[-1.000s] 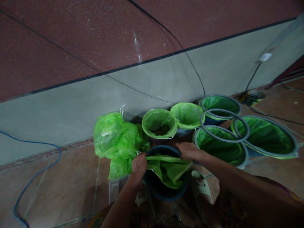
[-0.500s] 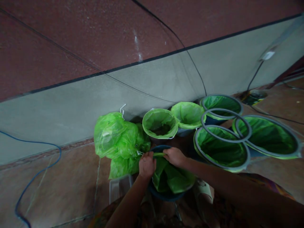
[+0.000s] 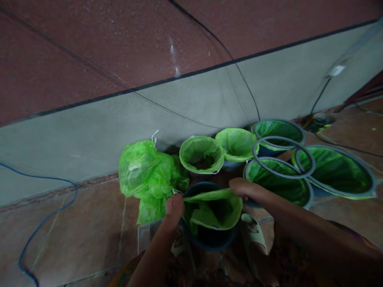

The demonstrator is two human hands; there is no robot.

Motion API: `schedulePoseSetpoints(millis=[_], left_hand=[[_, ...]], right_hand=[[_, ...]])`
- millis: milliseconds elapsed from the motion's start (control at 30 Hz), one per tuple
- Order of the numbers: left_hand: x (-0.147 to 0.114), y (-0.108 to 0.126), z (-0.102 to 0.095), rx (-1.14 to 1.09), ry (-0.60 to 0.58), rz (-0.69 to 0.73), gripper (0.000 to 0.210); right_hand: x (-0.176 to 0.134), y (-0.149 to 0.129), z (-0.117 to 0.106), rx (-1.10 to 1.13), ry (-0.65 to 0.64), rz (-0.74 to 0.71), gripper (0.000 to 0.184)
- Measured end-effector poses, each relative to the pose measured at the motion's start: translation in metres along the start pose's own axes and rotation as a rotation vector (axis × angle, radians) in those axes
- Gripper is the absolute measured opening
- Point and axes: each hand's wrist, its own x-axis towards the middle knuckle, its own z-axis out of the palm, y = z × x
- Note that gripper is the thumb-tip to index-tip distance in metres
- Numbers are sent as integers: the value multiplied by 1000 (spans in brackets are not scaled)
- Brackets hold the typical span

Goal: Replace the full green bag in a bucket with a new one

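A blue bin [image 3: 209,244] stands on the floor between my feet, with a green plastic bag [image 3: 214,221] partly inside it. My left hand [image 3: 174,207] is closed on the bag's rim at the left side. On the opposite side, my right hand [image 3: 239,187] grips the same rim, its fingertips mostly hidden. Between the two hands the bag's edge is stretched, and its mouth gapes. Folds of the bag hang inside the bin, below the bin's rim at the front.
Filled green bags [image 3: 140,167] lie against the wall beside a clear plastic box [image 3: 145,237]. Behind stand lined bins [image 3: 236,145]. To the right are several lined bins with grey rims, a loose grey ring [image 3: 309,159] lying across them. A blue cable [image 3: 44,217] runs over the floor.
My hands have moved apart, the right one to the right and the left one slightly left and down. The bag's mouth has widened between them.
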Motion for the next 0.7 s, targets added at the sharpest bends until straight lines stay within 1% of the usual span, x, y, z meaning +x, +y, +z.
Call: schedulePoseSetpoints(millis=[33,67,100,133,167,233,267,300,333,367,467,500,567,700], left_hand=[[1,-1,-3,7,0,-6,35],[1,-2,-5,8,0,-8,34],[1,-1,-7,3,1,-4,34],[1,0,-8,-9,8,5,33],[1,3,-8,-20,16,18,32],[-1,10,-8,-39,39,44,31],[-2,14,-8,-47,51,51,31],[-3,18,-7,-58,63,54,31],[-4,21,-7,-70,78,52,33],[-5,25,-6,-83,91,49,35],[-6,30,-4,-97,108,57,35],[-6,29,-2,-94,105,69,34],[-5,26,2,-77,86,96,30],[-2,16,7,-54,52,96,32]], right_hand=[[-3,1,0,-47,-99,29,21],[-5,0,0,-95,-168,30,20],[-7,-1,1,-132,-187,0,18],[-7,-4,2,-151,-145,-59,20],[-7,-8,5,-146,-46,-137,30],[-4,-19,13,-104,174,-281,56],[-3,-25,18,-76,256,-334,65],[-1,-32,24,-55,305,-376,69],[0,-39,31,-45,331,-404,69],[1,-46,36,-47,340,-415,64],[4,-55,43,-74,354,-349,32],[6,-55,42,-67,363,-326,25],[8,-47,32,-2,353,-312,24],[11,-22,5,139,194,-344,19]])
